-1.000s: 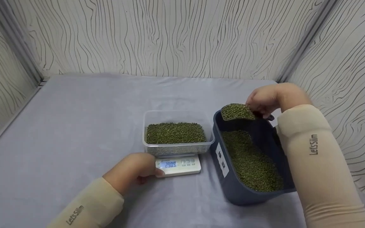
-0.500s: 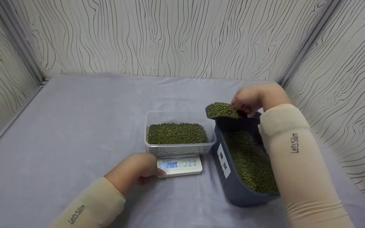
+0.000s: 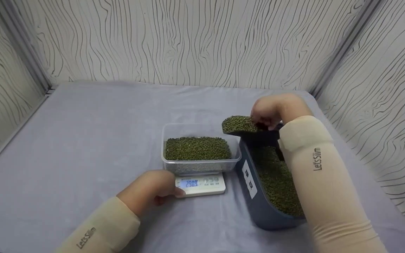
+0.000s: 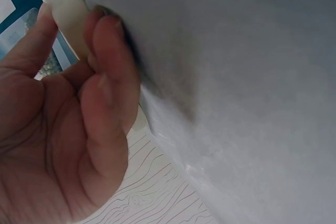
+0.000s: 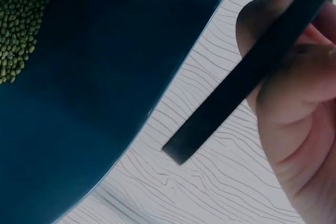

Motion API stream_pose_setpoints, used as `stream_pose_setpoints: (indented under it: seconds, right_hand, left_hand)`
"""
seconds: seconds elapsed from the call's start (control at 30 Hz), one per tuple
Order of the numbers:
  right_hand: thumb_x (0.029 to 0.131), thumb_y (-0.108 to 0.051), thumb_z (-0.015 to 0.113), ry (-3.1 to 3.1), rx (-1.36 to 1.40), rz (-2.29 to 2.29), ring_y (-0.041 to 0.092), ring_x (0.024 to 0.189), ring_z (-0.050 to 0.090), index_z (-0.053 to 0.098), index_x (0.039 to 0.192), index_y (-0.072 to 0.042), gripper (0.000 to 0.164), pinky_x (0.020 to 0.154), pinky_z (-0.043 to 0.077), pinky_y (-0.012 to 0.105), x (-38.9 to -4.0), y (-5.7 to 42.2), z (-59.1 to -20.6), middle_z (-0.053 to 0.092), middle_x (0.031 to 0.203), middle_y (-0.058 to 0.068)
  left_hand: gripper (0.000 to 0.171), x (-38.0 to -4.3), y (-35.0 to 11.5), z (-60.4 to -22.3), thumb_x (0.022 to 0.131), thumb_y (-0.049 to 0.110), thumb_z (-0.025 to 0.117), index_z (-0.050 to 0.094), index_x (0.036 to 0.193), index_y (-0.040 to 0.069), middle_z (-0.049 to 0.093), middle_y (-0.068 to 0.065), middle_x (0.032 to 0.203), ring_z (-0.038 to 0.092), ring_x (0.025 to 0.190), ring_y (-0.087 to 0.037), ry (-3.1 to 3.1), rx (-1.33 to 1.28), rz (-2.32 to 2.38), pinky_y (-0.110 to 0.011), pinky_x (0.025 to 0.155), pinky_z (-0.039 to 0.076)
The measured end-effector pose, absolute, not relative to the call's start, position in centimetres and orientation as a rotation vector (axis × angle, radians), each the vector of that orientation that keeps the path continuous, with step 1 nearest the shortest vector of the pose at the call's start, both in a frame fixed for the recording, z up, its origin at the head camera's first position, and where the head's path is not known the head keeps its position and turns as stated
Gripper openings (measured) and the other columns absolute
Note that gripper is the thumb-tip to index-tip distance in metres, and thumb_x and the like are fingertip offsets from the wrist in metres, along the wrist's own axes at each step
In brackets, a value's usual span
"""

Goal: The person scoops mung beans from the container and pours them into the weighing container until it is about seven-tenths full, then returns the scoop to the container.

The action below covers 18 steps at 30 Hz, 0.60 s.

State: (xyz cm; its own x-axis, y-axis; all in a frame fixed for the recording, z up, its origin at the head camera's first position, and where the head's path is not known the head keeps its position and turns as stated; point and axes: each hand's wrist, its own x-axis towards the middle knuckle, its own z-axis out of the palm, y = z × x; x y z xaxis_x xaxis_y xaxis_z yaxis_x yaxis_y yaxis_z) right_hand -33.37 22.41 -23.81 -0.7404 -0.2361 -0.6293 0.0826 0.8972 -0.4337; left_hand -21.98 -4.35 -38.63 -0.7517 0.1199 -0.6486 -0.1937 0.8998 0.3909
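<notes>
My right hand (image 3: 270,109) grips a black scoop (image 5: 226,98) by its handle, and the scoop bears a heap of green mung beans (image 3: 239,123). It hangs over the far end of a dark blue bin (image 3: 276,222), its lip reaching towards the clear plastic container (image 3: 202,164). Mung beans cover the bottom of that container, which sits on a white digital kitchen scale (image 3: 207,189). The lit display shows digits like 2909. My left hand (image 3: 149,187) holds the scale's front left corner, thumb on top; the left wrist view shows its fingers (image 4: 107,51) bent at the edge.
The blue bin holds many more beans and carries a white label (image 3: 249,179) on its left side; my right forearm covers part of it. A pale cloth (image 3: 93,140) covers the table. Patterned wall panels (image 3: 174,42) stand behind and at both sides.
My right hand has carried the full scoop leftwards, from above the bin to near the clear container's right rim. The left hand stays at the scale, and the display digits look the same.
</notes>
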Motion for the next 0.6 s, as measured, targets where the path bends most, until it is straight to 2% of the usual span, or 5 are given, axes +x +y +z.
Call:
stream_pose_setpoints:
  seconds: [0.1, 0.37, 0.6]
  right_hand:
    - [0.077, 0.005, 0.032, 2.345, -0.087, -0.553, 0.01, 0.043, 0.03, 0.034, 0.059, -0.012, 0.024, 0.045, 0.036, 0.023, -33.3, 21.9, -23.7, 0.033, 0.051, -0.001]
    - [0.085, -0.001, 0.038, 2.359, -0.037, -0.468, 0.01, 0.046, 0.034, 0.038, 0.062, -0.011, 0.025, 0.047, 0.037, 0.022, -32.9, 20.9, -23.2, 0.034, 0.052, -0.002]
    - [0.079, 0.0, 0.038, 2.434, -0.115, -0.327, 0.009, 0.041, 0.03, 0.036, 0.056, -0.014, 0.027, 0.04, 0.032, 0.02, -32.6, 20.5, -22.5, 0.033, 0.049, -0.003]
  left_hand:
    - [0.044, -22.0, -4.4, -38.7, 0.082, 0.042, 0.065, 0.053, 0.055, 0.008, 0.05, -0.004, 0.049, 0.048, 0.045, -0.015, 2.368, -0.011, 0.53, -0.024, 0.044, 0.04]
    - [0.044, -22.1, -4.4, -38.8, 0.082, 0.042, 0.065, 0.054, 0.056, 0.008, 0.051, -0.004, 0.05, 0.049, 0.045, -0.015, 2.364, -0.002, 0.522, -0.024, 0.044, 0.04]
    - [0.046, -22.1, -4.4, -38.8, 0.082, 0.043, 0.064, 0.054, 0.057, 0.006, 0.051, -0.005, 0.049, 0.049, 0.045, -0.016, 2.361, 0.001, 0.515, -0.024, 0.045, 0.041]
